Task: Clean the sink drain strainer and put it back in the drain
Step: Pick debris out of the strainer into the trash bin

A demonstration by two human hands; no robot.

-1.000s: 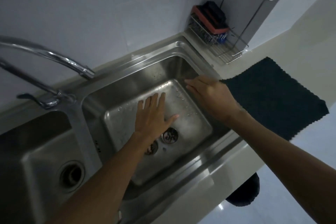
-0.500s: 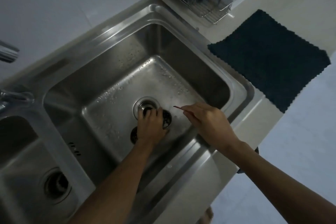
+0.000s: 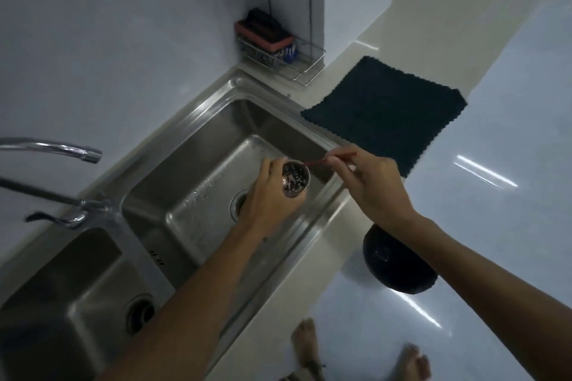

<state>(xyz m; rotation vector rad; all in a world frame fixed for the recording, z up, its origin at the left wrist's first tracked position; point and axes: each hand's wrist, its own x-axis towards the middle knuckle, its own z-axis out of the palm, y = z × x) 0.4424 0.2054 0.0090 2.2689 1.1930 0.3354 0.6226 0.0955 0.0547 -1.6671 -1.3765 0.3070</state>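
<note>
Fingers: those of the left hand (image 3: 269,195) curl around the drain strainer (image 3: 296,179), cupping it from below; those of the right hand (image 3: 373,184) are pressed together in a pinch on a thin red stick (image 3: 328,159).
Faucet: the chrome spout (image 3: 62,150) arches in from the left edge, its mouth above the divider between the two basins.
Left basin: the second steel bowl (image 3: 77,284) shows a dark drain hole (image 3: 140,314) at its bottom.
Right basin: the sink (image 3: 192,164) has water drops on its floor; its open drain (image 3: 238,206) is partly hidden by the left wrist.
Strainer: a small perforated metal cup, held up above the right basin, tilted so its inside faces the camera, with dark bits in it.
Stick: it slants down to the left, its tip touching or just at the strainer's rim; which one cannot be told.
Rack: a wire holder (image 3: 294,62) in the back corner carries a red-and-black sponge (image 3: 263,32).
Cloth: a dark rag (image 3: 387,111) lies flat on the counter, just beside the sink's right rim.
Floor: a black round bin (image 3: 399,266) stands below the counter edge; two bare feet (image 3: 305,346) show at the bottom.
</note>
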